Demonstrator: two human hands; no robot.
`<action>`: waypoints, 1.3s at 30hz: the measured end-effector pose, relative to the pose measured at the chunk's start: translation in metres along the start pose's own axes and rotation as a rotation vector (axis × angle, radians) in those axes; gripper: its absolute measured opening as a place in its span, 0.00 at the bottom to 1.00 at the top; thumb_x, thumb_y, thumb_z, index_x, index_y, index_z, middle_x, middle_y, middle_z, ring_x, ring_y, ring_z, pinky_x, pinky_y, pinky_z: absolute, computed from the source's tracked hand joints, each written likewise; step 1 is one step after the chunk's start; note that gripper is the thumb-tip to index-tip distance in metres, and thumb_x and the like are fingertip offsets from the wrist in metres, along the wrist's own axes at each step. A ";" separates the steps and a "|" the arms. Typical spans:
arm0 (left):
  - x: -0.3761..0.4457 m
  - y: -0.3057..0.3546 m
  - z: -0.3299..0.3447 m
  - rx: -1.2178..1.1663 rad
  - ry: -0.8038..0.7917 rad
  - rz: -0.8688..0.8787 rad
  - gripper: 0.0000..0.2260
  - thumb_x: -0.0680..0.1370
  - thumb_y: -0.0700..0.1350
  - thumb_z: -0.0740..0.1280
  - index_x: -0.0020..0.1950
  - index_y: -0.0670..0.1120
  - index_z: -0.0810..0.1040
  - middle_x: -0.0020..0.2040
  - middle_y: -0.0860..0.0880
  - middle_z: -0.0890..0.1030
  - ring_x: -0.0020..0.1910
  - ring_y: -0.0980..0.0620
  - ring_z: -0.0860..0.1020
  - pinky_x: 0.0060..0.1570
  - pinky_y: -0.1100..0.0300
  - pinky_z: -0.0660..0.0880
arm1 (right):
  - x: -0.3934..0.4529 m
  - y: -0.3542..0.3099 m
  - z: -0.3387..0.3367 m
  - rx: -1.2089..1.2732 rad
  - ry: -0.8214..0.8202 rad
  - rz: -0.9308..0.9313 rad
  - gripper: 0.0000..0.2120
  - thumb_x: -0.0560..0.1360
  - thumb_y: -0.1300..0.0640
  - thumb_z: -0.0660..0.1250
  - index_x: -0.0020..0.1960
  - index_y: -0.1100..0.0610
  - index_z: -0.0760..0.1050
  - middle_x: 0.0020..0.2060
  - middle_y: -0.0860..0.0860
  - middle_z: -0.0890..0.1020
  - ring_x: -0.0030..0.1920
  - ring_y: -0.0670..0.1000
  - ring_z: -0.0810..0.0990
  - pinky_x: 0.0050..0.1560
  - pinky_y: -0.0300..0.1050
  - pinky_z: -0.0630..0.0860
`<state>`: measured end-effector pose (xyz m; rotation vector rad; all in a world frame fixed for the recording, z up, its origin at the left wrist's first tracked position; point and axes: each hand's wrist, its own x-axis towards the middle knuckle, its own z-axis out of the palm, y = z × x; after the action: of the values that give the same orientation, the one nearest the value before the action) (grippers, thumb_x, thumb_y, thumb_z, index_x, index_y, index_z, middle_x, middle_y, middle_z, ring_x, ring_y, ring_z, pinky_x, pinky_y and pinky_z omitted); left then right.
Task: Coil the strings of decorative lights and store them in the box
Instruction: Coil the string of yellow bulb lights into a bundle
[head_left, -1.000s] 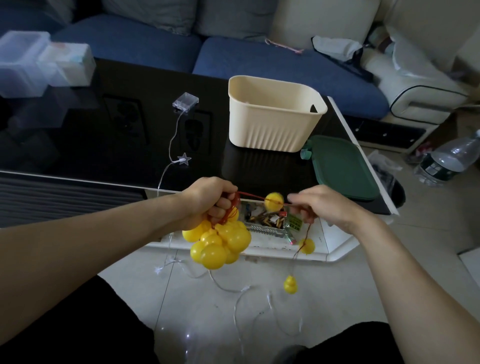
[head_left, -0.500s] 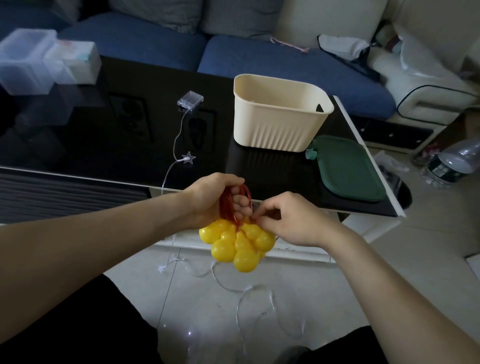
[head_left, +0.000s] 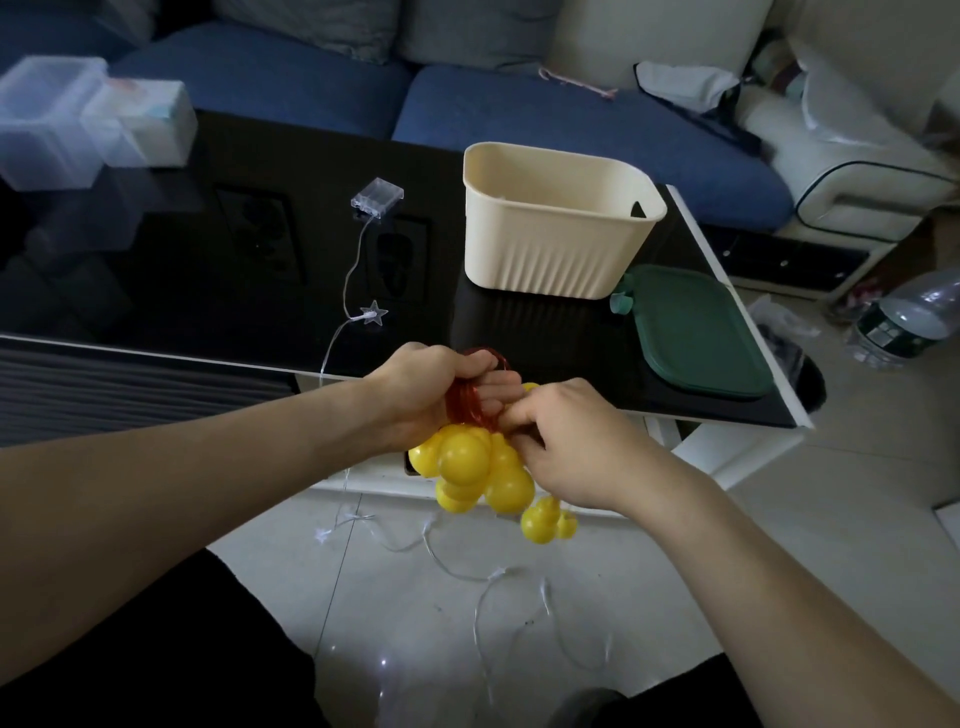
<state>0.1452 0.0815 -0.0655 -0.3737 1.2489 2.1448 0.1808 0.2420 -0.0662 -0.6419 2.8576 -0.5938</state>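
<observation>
While the left hand (head_left: 431, 395) curls its fingers through a tight coil of red wire (head_left: 470, 402), a bunched cluster of glossy yellow plastic ball lights (head_left: 467, 467) hangs straight down beneath the fist, out past the near edge of the glossy black glass coffee table (head_left: 208, 270). Right beside it, the right hand (head_left: 582, 447) pinches thumb and forefinger together at the coil's side, seemingly on the wire, though the exact contact is hidden by the knuckles. Two smaller yellow balls (head_left: 545, 522) dangle lower, just under the right hand, apart from the main bunch.

Up on the table, the cream ribbed plastic box (head_left: 550, 254) stands upright and open-topped near the far right corner, and its dark green flat lid (head_left: 701, 332) lies beside it, close to the table's right edge. A second string waits too: a clear plastic battery case (head_left: 377, 196) sits mid-table, its thin transparent wire running to a clear star-shaped light (head_left: 374, 313) and then over the near edge, down onto the pale tiled floor (head_left: 779, 519), where the clear wire loops (head_left: 493, 582) sprawl between the person's knees.

Between hands and box there is bare black tabletop. Frosted translucent containers (head_left: 78, 119) sit at the far left corner, a blue cushioned sofa (head_left: 519, 114) lies behind, and a plastic water bottle (head_left: 909, 317) lies on the floor at right.
</observation>
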 end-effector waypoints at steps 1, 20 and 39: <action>0.001 -0.001 0.000 0.022 0.020 0.032 0.06 0.83 0.36 0.59 0.50 0.35 0.74 0.42 0.40 0.80 0.34 0.49 0.80 0.43 0.56 0.80 | 0.000 0.000 -0.001 -0.028 0.020 0.004 0.11 0.70 0.59 0.62 0.40 0.53 0.83 0.33 0.52 0.80 0.37 0.55 0.78 0.38 0.53 0.78; 0.001 -0.014 -0.002 0.714 -0.072 0.175 0.09 0.79 0.33 0.62 0.44 0.38 0.80 0.39 0.42 0.81 0.37 0.48 0.79 0.39 0.58 0.77 | -0.004 -0.011 -0.005 0.065 0.127 0.008 0.18 0.71 0.60 0.74 0.34 0.47 0.66 0.29 0.44 0.74 0.28 0.43 0.72 0.30 0.35 0.64; -0.009 0.004 -0.015 0.865 -0.250 -0.003 0.17 0.83 0.50 0.61 0.37 0.44 0.70 0.28 0.49 0.64 0.27 0.53 0.61 0.27 0.62 0.61 | -0.001 0.038 -0.018 0.531 -0.110 0.162 0.11 0.75 0.48 0.72 0.41 0.55 0.82 0.30 0.51 0.83 0.33 0.46 0.80 0.42 0.45 0.77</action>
<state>0.1483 0.0635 -0.0656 0.2531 1.8428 1.3937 0.1633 0.2796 -0.0656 -0.3361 2.4544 -1.1821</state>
